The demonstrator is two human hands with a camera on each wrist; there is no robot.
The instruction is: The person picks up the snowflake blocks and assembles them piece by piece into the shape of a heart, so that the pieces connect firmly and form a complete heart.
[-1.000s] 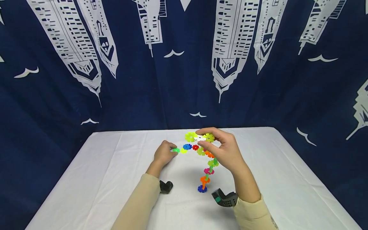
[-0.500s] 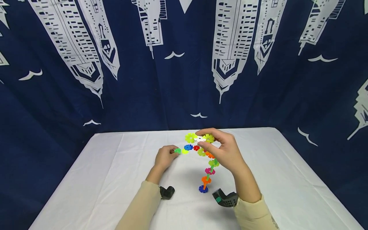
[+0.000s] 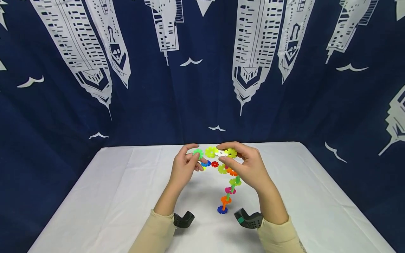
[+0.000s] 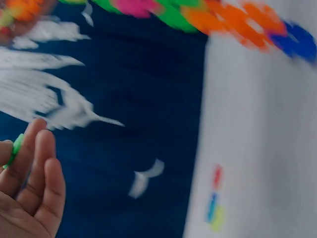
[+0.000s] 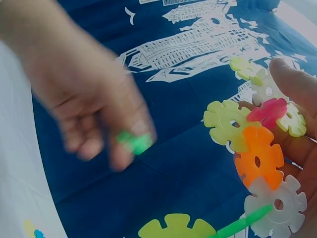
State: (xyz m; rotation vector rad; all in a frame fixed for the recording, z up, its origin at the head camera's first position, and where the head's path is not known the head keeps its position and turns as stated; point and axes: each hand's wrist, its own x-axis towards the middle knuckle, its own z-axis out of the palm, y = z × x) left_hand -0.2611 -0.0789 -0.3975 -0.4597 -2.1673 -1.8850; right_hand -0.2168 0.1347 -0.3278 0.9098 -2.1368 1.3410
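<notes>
My left hand [image 3: 181, 167] pinches a green flower-shaped interlocking disc [image 3: 198, 153] between thumb and index finger, raised above the table. Its other fingers are spread, clear in the left wrist view. Opposite it, my right hand [image 3: 251, 165] pinches a white disc [image 3: 221, 153] near the top of a chain of joined discs. A yellow-green disc [image 3: 211, 152] at the chain's left end faces the green one across a small gap. Below the right hand the chain hangs down through an orange disc [image 5: 258, 157] and others to a dark blue disc [image 3: 222, 209].
Loose discs lie on the white-covered table [image 3: 104, 196] beyond the hands: a red disc [image 3: 214, 164], a blue disc [image 3: 207, 163] and a yellow disc [image 4: 217, 218]. A navy curtain [image 3: 177, 98] printed with white buildings stands behind the table. Both wrists wear black devices.
My left hand has taken the green disc from the table and lifted it up and to the right, close to the chain's top. The right hand and chain have barely moved.
</notes>
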